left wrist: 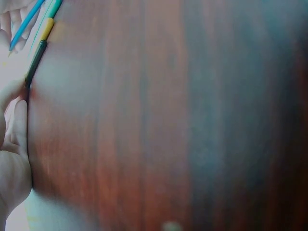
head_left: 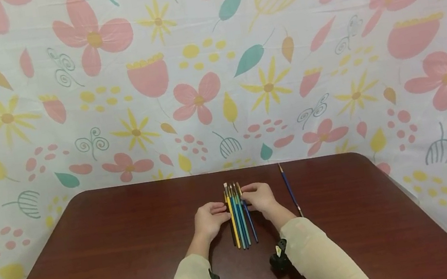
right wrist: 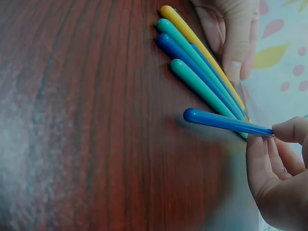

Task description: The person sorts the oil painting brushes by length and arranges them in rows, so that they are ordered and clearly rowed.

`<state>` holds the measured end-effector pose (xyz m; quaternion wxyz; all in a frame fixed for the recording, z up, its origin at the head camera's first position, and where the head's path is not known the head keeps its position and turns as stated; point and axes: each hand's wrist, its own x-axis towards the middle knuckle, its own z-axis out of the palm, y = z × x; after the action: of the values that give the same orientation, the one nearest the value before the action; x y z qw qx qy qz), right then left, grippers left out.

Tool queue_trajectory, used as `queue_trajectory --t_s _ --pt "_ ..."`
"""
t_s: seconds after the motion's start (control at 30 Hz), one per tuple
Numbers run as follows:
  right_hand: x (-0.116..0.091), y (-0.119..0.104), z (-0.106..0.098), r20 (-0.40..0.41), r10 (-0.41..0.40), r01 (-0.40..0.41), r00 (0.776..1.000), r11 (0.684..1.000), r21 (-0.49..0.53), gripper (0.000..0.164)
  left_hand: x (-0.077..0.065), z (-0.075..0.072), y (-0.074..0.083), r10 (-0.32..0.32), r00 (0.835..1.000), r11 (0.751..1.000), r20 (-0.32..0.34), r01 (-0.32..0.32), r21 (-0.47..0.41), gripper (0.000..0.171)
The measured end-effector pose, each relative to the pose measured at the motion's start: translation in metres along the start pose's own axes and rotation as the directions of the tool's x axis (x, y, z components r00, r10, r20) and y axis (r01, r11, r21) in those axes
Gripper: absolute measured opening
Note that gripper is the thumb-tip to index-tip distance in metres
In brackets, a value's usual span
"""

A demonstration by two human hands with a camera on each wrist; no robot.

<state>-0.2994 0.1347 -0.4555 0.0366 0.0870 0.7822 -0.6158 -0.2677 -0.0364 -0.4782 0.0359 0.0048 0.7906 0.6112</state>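
Several paintbrushes lie side by side, bristles away from me, among them a yellow paintbrush and a green paintbrush. My right hand pinches a blue paintbrush between thumb and fingers near its metal end, at the right side of the row. In the right wrist view its rounded handle end tilts away from the others. My left hand rests against the row's left side, fingers and thumb extended, touching beside a black paintbrush. Its fingertips are partly hidden by the brushes.
Another blue paintbrush lies apart on the right, its near end by my right sleeve. The dark brown table ends at a flower-patterned cloth behind it. Dark wrist devices are strapped under both sleeves.
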Motion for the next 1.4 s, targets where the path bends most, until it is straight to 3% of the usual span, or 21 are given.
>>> queue_trajectory --t_s 0.67,1.4 --pt "-0.007 -0.003 -0.009 0.026 0.004 -0.005 1.000 1.000 0.027 0.029 0.000 0.000 -0.002 -0.003 1.000 1.000 -0.003 0.003 -0.002 0.036" --pt "-0.011 -0.011 -0.033 0.063 -0.006 0.002 0.998 0.998 0.067 0.034 0.000 0.000 -0.003 0.001 1.000 1.000 0.006 -0.001 0.000 0.035"
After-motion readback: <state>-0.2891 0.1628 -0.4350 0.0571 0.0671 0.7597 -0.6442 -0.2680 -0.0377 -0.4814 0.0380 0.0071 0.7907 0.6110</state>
